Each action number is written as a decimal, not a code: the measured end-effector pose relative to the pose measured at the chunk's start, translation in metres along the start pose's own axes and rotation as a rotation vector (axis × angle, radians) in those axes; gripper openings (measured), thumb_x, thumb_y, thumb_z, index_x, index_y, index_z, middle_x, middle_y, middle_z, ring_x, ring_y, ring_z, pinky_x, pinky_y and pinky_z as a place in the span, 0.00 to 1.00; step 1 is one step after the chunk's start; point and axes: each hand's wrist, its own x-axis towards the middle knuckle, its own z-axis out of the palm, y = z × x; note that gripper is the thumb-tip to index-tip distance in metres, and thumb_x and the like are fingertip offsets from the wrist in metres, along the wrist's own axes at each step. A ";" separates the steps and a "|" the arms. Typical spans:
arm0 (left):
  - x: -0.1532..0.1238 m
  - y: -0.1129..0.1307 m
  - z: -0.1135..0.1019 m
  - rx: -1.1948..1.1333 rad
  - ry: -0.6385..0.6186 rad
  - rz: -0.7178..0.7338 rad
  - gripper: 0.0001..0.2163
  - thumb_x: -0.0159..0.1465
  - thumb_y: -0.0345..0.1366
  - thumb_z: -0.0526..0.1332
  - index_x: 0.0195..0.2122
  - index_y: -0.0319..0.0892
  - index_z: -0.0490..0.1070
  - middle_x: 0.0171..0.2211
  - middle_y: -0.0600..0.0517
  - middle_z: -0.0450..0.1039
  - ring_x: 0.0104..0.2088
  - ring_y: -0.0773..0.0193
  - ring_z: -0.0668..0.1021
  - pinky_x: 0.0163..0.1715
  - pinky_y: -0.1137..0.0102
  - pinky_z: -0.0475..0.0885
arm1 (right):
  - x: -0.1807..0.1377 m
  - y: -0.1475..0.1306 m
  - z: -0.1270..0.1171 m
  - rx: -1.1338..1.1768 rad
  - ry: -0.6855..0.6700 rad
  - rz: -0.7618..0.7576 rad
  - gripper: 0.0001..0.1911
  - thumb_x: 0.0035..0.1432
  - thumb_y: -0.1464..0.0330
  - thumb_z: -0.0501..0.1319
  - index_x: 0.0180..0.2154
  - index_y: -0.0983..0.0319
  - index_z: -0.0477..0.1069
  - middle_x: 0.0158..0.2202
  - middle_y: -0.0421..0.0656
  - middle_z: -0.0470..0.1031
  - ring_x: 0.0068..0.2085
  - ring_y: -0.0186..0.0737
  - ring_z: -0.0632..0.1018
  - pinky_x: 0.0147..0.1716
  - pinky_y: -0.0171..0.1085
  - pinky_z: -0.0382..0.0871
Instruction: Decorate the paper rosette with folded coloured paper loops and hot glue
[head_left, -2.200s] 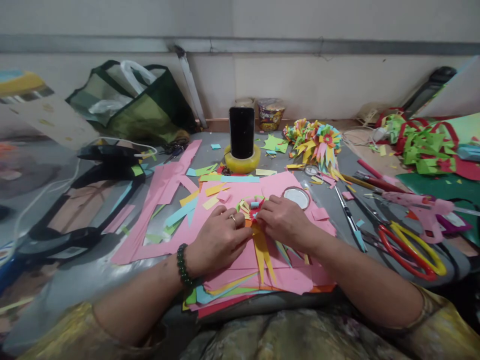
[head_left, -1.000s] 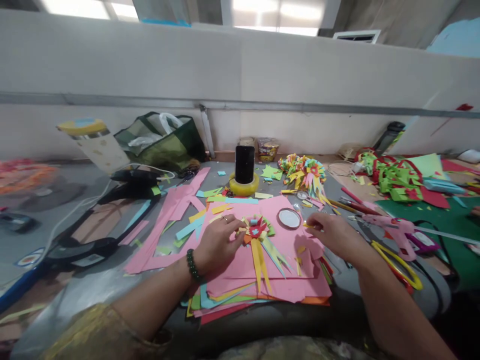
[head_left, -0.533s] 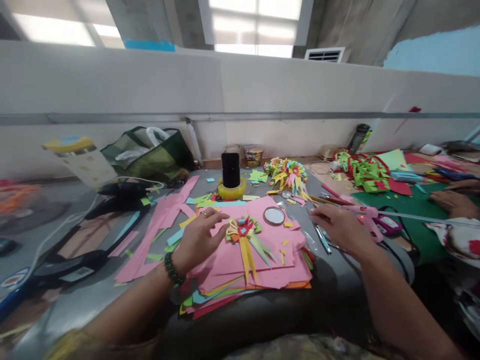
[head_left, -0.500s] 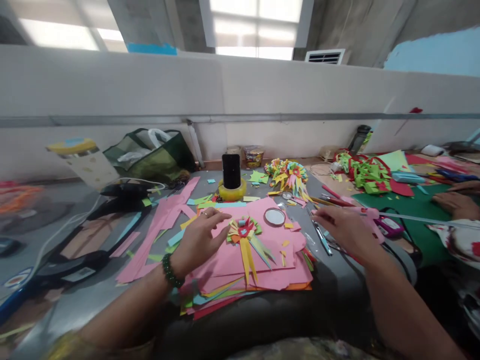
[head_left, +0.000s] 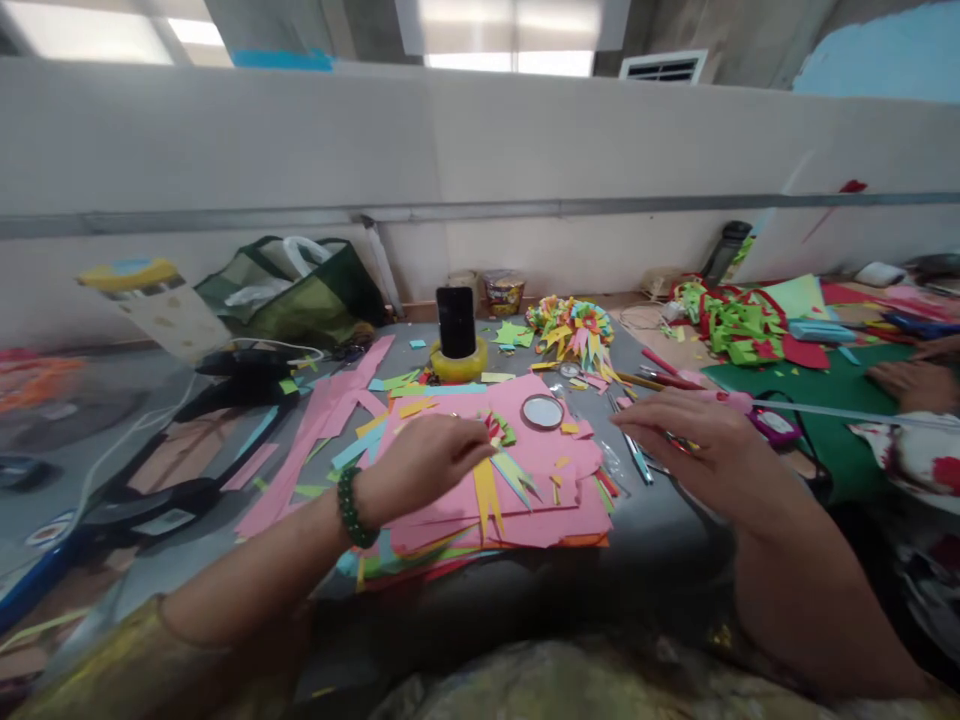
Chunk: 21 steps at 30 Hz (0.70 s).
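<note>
My left hand [head_left: 431, 462], with a green bead bracelet [head_left: 352, 508] at the wrist, is closed over the left side of a small paper rosette [head_left: 507, 430]. Its fingertips meet at the rosette's middle; the exact contact is hidden. Yellow and pale ribbon tails [head_left: 489, 495] hang from the rosette across pink paper sheets [head_left: 442, 510]. Over the table's right side, my right hand [head_left: 694, 445] has its fingers stretched out, with nothing visible in them. A slim craft knife or pen [head_left: 639, 458] lies below its fingertips, and a pink glue gun [head_left: 731, 400] is partly hidden behind it.
A round white-faced disc [head_left: 541, 411] rests on the pink paper. Behind stand a phone [head_left: 457, 322] in a yellow tape roll [head_left: 459, 362] and a colourful paper wreath [head_left: 574, 330]. Pink strips [head_left: 300, 450] lie left. A co-worker's hand [head_left: 911, 382] is over a green mat [head_left: 847, 400].
My left hand has moved right from beside the rosette to over it, and its fingers have closed. My right hand's fingers have straightened. The camera view has tipped slightly downward.
</note>
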 end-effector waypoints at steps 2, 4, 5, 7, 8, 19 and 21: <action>0.002 -0.008 0.000 0.018 0.003 -0.052 0.09 0.67 0.34 0.56 0.32 0.43 0.74 0.26 0.54 0.77 0.25 0.67 0.74 0.26 0.74 0.62 | -0.003 0.008 0.014 -0.048 -0.091 0.014 0.17 0.65 0.76 0.52 0.47 0.59 0.77 0.46 0.48 0.79 0.48 0.44 0.78 0.48 0.41 0.75; 0.002 -0.011 0.002 0.057 -0.021 -0.082 0.10 0.67 0.35 0.56 0.30 0.42 0.74 0.25 0.53 0.77 0.26 0.65 0.76 0.26 0.72 0.63 | -0.005 0.007 0.035 -0.060 -0.248 0.017 0.24 0.60 0.81 0.50 0.53 0.64 0.74 0.56 0.52 0.72 0.56 0.45 0.75 0.52 0.43 0.73; 0.000 -0.012 0.002 0.076 -0.034 -0.090 0.12 0.67 0.35 0.56 0.28 0.42 0.73 0.24 0.53 0.76 0.26 0.64 0.76 0.27 0.72 0.64 | -0.008 0.005 0.044 -0.056 -0.340 0.026 0.26 0.57 0.83 0.50 0.54 0.66 0.73 0.59 0.54 0.70 0.57 0.46 0.73 0.54 0.43 0.72; -0.004 -0.016 -0.001 0.093 -0.035 -0.087 0.09 0.66 0.34 0.56 0.30 0.43 0.73 0.27 0.51 0.77 0.29 0.62 0.78 0.30 0.70 0.67 | -0.015 -0.001 0.048 -0.044 -0.479 0.050 0.26 0.53 0.85 0.51 0.49 0.66 0.76 0.53 0.52 0.75 0.52 0.46 0.77 0.49 0.41 0.75; -0.007 -0.020 -0.004 0.091 -0.025 -0.080 0.07 0.65 0.34 0.56 0.35 0.43 0.74 0.32 0.50 0.79 0.33 0.61 0.79 0.32 0.69 0.69 | -0.020 -0.003 0.043 -0.038 -0.509 0.060 0.24 0.53 0.85 0.51 0.44 0.63 0.78 0.46 0.48 0.79 0.46 0.45 0.80 0.45 0.39 0.76; 0.079 -0.122 -0.010 -0.008 0.205 -0.554 0.33 0.50 0.44 0.71 0.56 0.39 0.67 0.57 0.36 0.71 0.59 0.40 0.71 0.56 0.55 0.66 | 0.115 0.038 0.053 0.119 -0.018 0.159 0.16 0.61 0.75 0.55 0.47 0.62 0.77 0.45 0.47 0.79 0.42 0.42 0.80 0.41 0.37 0.75; 0.097 -0.134 0.005 -0.195 0.268 -0.670 0.43 0.43 0.39 0.75 0.60 0.37 0.62 0.62 0.32 0.64 0.64 0.37 0.64 0.61 0.51 0.61 | 0.158 0.060 0.095 0.163 -0.091 0.302 0.22 0.57 0.78 0.57 0.53 0.64 0.74 0.52 0.51 0.75 0.47 0.44 0.79 0.45 0.40 0.75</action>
